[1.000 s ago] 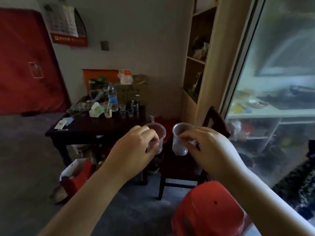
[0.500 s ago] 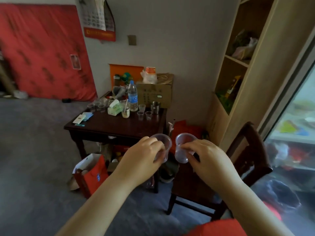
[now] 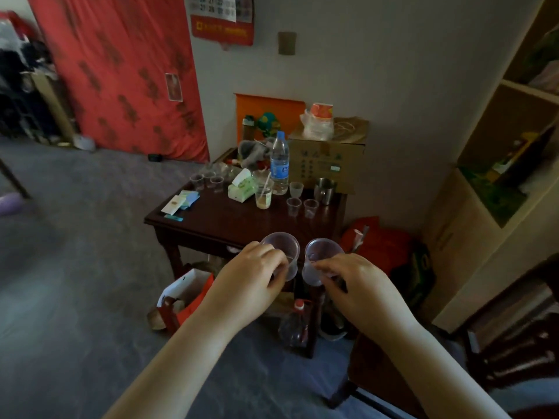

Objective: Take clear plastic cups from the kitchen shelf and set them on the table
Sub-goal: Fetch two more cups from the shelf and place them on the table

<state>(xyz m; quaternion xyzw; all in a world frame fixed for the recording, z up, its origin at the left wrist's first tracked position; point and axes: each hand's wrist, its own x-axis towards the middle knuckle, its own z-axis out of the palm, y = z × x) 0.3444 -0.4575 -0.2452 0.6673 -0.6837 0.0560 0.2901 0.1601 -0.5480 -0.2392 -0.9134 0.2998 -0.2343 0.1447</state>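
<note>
My left hand (image 3: 251, 278) grips a clear plastic cup (image 3: 282, 247) by its side, held upright. Beside it my right hand (image 3: 360, 285) grips a second clear plastic cup (image 3: 320, 252), also upright. The two cups are close together but apart, in the air just short of the near edge of the dark wooden table (image 3: 230, 225). Several small clear cups stand on the table, some at its far left (image 3: 208, 181) and a pair at the right (image 3: 302, 207).
On the table are a water bottle (image 3: 279, 163), a tissue pack (image 3: 240, 189), a cup with a straw (image 3: 263, 198), a metal mug (image 3: 325, 190) and a cardboard box (image 3: 328, 158). A red bag (image 3: 184, 300) and a bottle (image 3: 295, 323) sit on the floor below. Wooden shelves (image 3: 499, 164) stand at right.
I have walked closer to the table and turned left; it now fills the middle of the view. Both hands keep the same hold on their cups.
</note>
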